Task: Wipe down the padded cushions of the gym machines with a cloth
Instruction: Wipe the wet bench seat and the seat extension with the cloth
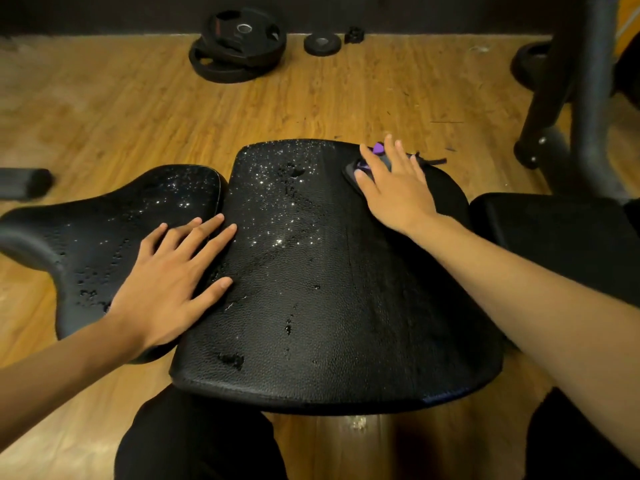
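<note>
The person is pressing the right hand (398, 188) flat on a dark cloth (365, 163) with purple bits. The cloth is lying at the far right corner of the big black cushion (311, 289). The fingers of that hand are lying straight and a little spread on top of it. The left hand (173, 282) is resting flat where the big cushion's left edge is meeting a smaller cushion (104, 230), with its fingers spread wide. Shiny water drops (277, 216) are sitting on both cushions. Black weight plates (239, 46) are lying on the wooden floor (104, 116) behind.
</note>
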Motion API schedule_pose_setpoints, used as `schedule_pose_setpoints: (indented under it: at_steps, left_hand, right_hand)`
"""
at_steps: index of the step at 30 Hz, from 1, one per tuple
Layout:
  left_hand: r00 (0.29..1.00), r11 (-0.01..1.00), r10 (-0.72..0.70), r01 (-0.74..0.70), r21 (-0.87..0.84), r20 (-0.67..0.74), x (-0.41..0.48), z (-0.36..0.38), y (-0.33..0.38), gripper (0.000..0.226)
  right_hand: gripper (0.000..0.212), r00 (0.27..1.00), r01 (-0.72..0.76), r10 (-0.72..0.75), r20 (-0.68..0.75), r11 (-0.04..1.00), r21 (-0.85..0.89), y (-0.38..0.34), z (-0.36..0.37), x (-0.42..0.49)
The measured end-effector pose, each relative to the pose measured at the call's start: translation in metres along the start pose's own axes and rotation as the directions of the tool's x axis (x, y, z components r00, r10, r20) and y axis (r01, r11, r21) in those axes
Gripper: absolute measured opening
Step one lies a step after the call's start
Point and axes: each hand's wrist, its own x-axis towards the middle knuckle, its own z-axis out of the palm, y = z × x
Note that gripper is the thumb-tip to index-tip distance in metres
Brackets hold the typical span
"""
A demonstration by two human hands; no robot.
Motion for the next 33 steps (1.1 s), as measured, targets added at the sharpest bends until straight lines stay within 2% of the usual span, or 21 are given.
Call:
schedule_pose_setpoints:
  at_steps: [3, 6, 7, 10, 11, 14, 19, 23, 26, 31, 33]
  left_hand:
    - [1.0, 1.0, -0.018, 0.018, -0.01, 0.001, -0.003, 0.0, 0.002, 0.075]
    - [1.0, 1.0, -0.025, 0.026, -0.011, 0.015, -0.002, -0.002, 0.002, 0.077]
    - [0.999, 1.0, -0.024, 0.025, -0.009, 0.021, -0.002, -0.003, 0.002, 0.077]
    - [0.999, 1.0, -0.018, 0.018, -0.007, 0.029, -0.001, -0.003, 0.001, 0.076]
    - [1.0, 1.0, -0.015, 0.015, -0.005, 0.026, 0.0, -0.003, 0.001, 0.076]
    - [1.0, 1.0, -0.02, 0.02, -0.007, 0.019, 0.001, -0.002, -0.001, 0.075]
    - [1.0, 1.0, -0.021, 0.021, 0.001, 0.0, 0.002, 0.001, -0.001, 0.077]
    - [1.0, 1.0, -0.023, 0.023, 0.008, 0.01, 0.003, -0.001, 0.0, 0.079]
    - [1.0, 1.0, -0.03, 0.03, 0.005, 0.008, 0.002, -0.002, 0.001, 0.079]
    - [1.0, 1.0, -0.013, 0.013, 0.018, 0.006, 0.003, -0.001, -0.001, 0.079]
    - [1.0, 1.0, -0.011, 0.011, 0.025, 0.007, 0.004, 0.0, -0.002, 0.078]
  right_hand:
    - [0.058, 1.0, -0.015, 0.015, -0.006, 1.0, 0.025, -0.006, 0.005, -0.019]
    - [0.06, 0.995, 0.03, -0.027, -0.094, 0.999, 0.032, -0.024, 0.021, -0.101]
    - [0.063, 0.997, 0.052, -0.049, -0.067, 0.998, 0.045, -0.035, 0.022, -0.132]
    - [0.065, 0.984, 0.115, -0.12, 0.132, 0.992, 0.047, -0.054, 0.019, -0.183]
    - [0.066, 0.978, 0.134, -0.14, 0.152, 0.99, 0.051, -0.055, 0.016, -0.178]
    - [0.072, 0.984, 0.173, -0.175, 0.045, 0.984, 0.044, -0.052, 0.015, -0.111]
    - [0.061, 0.997, 0.07, -0.07, -0.024, 0.997, -0.025, -0.057, 0.011, 0.033]
    - [0.058, 0.999, 0.039, -0.039, -0.015, 0.999, 0.0, -0.062, 0.005, 0.06]
    - [0.06, 0.997, 0.072, -0.072, -0.021, 0.997, -0.004, -0.07, 0.008, 0.015]
    - [0.063, 0.981, 0.175, -0.176, 0.085, 0.984, 0.022, -0.089, 0.015, -0.125]
    - [0.066, 0.974, 0.203, -0.202, 0.103, 0.979, 0.006, -0.088, 0.015, -0.132]
